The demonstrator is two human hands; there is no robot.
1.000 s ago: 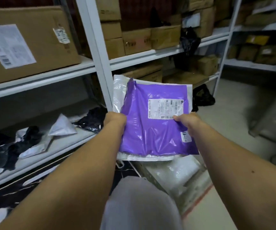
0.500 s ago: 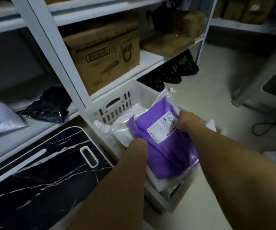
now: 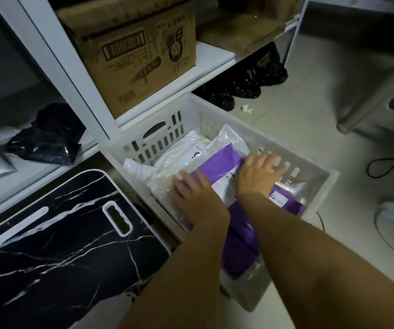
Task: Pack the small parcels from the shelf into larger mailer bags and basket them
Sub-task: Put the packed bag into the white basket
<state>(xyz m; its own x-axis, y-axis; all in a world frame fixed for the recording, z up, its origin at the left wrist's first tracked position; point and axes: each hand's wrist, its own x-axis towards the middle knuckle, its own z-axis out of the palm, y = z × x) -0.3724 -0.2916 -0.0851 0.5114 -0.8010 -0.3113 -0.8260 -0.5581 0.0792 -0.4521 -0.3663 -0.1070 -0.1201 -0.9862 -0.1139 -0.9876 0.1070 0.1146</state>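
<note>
A purple parcel [image 3: 241,238] with a white label lies inside a clear mailer bag in the white plastic basket [image 3: 215,108] on the floor. My left hand [image 3: 191,193] rests flat on the parcel's left part, fingers spread. My right hand [image 3: 260,172] lies flat on its upper right part, fingers apart and reaching toward the basket's far wall. Other white and clear mailer bags [image 3: 186,148] lie under and beside it in the basket. Black small parcels [image 3: 46,136] sit on the low shelf at the left.
A white metal shelf post [image 3: 72,74] stands just left of the basket, with a cardboard box [image 3: 132,51] on the shelf behind. A black marbled board [image 3: 56,248] lies at lower left. Black bags [image 3: 250,84] sit under the shelf. Cables [image 3: 385,162] trail on the floor to the right.
I have lowered the bagged purple parcel from chest height down into the basket. Both hands went from gripping its edges to lying flat on top of it.
</note>
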